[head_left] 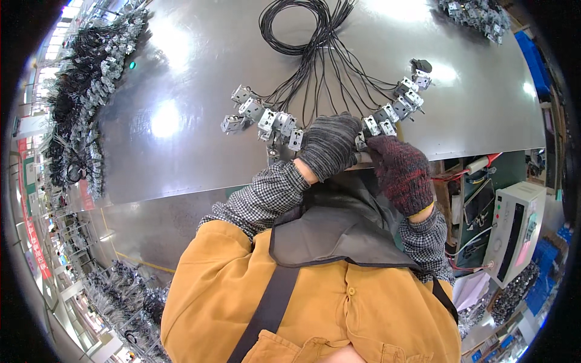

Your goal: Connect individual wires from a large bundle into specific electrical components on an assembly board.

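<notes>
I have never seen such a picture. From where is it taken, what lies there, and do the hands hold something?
There is no robot here, only a person at work. A wide-angle camera on the person's head looks down, so straight edges appear bent. On the metal table lie looped black cables leading to small metal blocks. The grey-gloved left hand and the dark-red-gloved right hand are close together near the blocks; anything they hold is hidden.
</notes>
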`<move>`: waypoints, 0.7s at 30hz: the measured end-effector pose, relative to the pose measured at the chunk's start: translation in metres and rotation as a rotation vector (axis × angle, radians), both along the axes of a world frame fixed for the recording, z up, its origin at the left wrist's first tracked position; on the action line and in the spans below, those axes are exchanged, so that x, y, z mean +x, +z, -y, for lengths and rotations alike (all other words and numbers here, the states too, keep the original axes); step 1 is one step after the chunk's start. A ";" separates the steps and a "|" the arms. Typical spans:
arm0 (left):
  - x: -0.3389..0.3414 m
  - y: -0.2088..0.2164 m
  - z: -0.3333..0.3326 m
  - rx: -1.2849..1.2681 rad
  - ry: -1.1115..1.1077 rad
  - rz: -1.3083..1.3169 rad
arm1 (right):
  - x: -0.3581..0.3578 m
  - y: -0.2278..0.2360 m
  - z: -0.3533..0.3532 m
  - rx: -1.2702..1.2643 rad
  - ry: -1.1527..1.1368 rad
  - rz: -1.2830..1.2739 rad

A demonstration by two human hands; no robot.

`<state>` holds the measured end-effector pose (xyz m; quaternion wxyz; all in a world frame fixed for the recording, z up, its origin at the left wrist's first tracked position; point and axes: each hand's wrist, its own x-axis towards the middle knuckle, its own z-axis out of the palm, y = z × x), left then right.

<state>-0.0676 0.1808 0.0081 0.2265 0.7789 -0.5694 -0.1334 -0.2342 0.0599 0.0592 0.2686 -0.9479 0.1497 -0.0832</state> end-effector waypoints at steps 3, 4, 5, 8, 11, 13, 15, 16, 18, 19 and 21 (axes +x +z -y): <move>-0.002 -0.005 -0.002 -0.054 0.003 0.021 | -0.001 0.001 -0.002 0.016 -0.018 0.017; -0.002 -0.007 -0.002 -0.054 0.003 0.022 | 0.000 0.001 -0.003 -0.016 -0.032 0.001; -0.002 -0.008 -0.001 -0.053 0.004 0.023 | 0.000 0.001 -0.003 -0.016 -0.032 0.001; -0.001 -0.004 0.000 -0.012 0.009 -0.003 | 0.001 0.001 -0.002 -0.017 -0.035 -0.036; 0.001 0.005 -0.002 0.012 0.015 -0.074 | -0.002 0.001 -0.001 0.059 -0.034 0.059; 0.004 0.003 -0.006 -0.004 0.015 -0.118 | -0.006 -0.003 -0.001 0.266 -0.108 0.159; 0.008 -0.002 -0.011 -0.114 0.007 -0.581 | -0.011 0.000 -0.003 0.480 -0.116 0.146; 0.013 -0.002 -0.017 -0.215 -0.084 -0.565 | -0.012 0.001 -0.004 0.694 -0.123 0.132; 0.017 -0.002 -0.017 -0.137 0.016 -0.703 | -0.010 -0.009 -0.007 0.604 -0.033 0.138; 0.017 -0.002 -0.017 -0.057 0.119 -0.839 | -0.010 -0.017 -0.008 0.513 0.059 0.142; 0.010 0.002 -0.017 -0.216 0.167 -0.794 | -0.013 -0.039 -0.006 0.333 0.024 0.139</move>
